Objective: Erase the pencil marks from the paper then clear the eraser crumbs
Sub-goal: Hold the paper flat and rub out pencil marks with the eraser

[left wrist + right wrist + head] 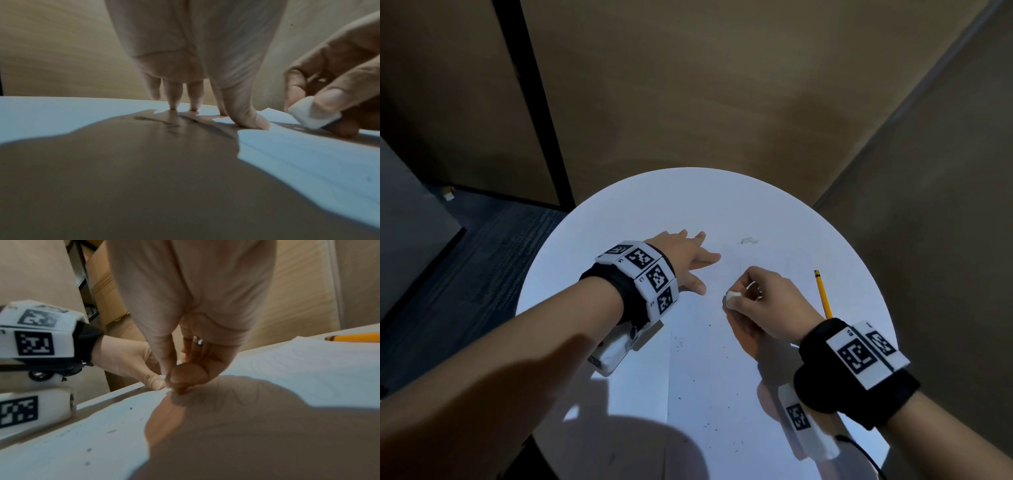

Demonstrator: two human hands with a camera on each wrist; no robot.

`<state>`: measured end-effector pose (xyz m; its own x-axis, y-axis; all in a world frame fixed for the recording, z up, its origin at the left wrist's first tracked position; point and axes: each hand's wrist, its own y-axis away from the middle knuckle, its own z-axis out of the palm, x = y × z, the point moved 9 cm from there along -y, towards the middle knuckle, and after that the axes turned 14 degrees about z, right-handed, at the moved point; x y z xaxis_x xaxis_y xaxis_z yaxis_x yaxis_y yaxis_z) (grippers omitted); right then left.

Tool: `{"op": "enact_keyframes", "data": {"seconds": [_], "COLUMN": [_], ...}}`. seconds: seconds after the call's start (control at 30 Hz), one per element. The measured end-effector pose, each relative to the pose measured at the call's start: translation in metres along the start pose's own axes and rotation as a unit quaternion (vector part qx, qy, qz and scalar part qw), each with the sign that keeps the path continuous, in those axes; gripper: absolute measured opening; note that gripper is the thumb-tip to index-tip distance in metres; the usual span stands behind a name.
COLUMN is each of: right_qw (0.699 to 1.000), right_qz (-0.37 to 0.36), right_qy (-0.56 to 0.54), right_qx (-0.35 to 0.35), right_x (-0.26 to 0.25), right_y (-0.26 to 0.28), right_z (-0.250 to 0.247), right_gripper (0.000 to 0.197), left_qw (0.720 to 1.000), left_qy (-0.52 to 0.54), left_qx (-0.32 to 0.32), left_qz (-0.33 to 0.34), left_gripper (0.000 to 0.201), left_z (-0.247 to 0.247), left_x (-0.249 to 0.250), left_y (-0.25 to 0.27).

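Observation:
A white sheet of paper (722, 377) lies on the round white table (619, 212). My right hand (763, 298) pinches a small white eraser (732, 297) between thumb and fingers, its lower end close to the sheet. The eraser (312, 113) shows clearly in the left wrist view. My left hand (691, 267) rests just to its left with straight, spread fingers (195, 97), fingertips and thumb pressing down at the paper's edge. A dark scribble (156, 121) lies in the shadow under that palm. Dark eraser crumbs (709, 426) are scattered over the near part of the sheet.
A yellow pencil (823, 294) lies on the right side of the paper, just beyond my right wrist. A small grey heap or smudge (748, 241) sits farther back. Brown walls stand behind the table, and dark carpet (482, 246) lies to its left.

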<state>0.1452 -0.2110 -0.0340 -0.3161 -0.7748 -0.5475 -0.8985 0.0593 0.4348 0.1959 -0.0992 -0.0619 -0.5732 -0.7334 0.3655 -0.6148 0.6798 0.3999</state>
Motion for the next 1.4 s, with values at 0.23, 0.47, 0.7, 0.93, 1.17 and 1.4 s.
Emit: {"op": "enact_keyframes", "data": {"seconds": [0.23,0.47,0.7,0.93,1.17,1.4], "right_qw": [0.995,0.993,0.986,0.986,0.988,0.976], "right_qz": [-0.042,-0.061,-0.109,-0.118,-0.094,-0.11], "right_qy": [0.084,0.092,0.123,0.117,0.119,0.184], "right_qx": [0.016,0.031,-0.021,-0.004,0.016,-0.038], "right_x": [-0.012,-0.022,-0.023,-0.03,-0.038,-0.038], "right_y": [-0.003,-0.013,0.01,0.004,-0.01,0.001], "right_z": [0.012,0.003,0.022,0.023,0.011,0.023], "right_gripper": [0.021,0.013,0.032,0.032,0.02,0.026], "left_qw": [1.0,1.0,1.0,0.999,1.0,1.0], "left_qy": [-0.026,-0.015,0.003,0.029,0.02,-0.001], "left_qx": [-0.005,0.001,0.005,0.024,0.016,-0.004], "left_qz": [-0.016,-0.019,-0.018,-0.011,0.003,0.01], "left_gripper": [0.065,0.065,0.068,0.07,0.076,0.079], "left_z": [-0.007,-0.008,-0.008,-0.009,-0.007,-0.007], "left_x": [0.009,0.006,0.005,0.003,0.004,0.003], "left_y": [-0.005,-0.005,-0.006,-0.006,-0.007,-0.011]}}
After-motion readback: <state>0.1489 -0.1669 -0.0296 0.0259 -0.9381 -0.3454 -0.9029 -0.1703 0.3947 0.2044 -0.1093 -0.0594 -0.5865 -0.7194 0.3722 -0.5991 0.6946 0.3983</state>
